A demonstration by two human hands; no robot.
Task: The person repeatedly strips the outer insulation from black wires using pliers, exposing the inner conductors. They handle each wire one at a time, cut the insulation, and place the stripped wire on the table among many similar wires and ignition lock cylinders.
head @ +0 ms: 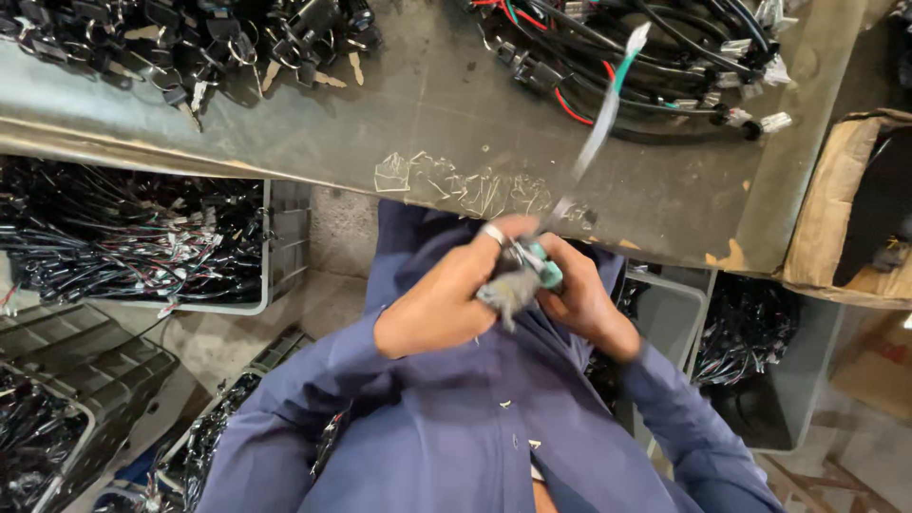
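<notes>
Both hands [513,285] closed around a seemingly teal connector [543,268]; wire bundles [655,57] on bench [427,114] beyond.

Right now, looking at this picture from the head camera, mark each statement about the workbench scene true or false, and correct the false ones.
1. Both hands meet on a small grey and teal part. True: the left hand and right hand close around the part.
2. The left hand wears a ring. True: a ring sits on one finger.
3. The person wears a red shirt. False: the shirt is blue.
4. The workbench holds only paper. False: the workbench carries bundles of black wire harness and keyed parts.
5. A cardboard box stands at the right. True: the cardboard box is there.
</notes>
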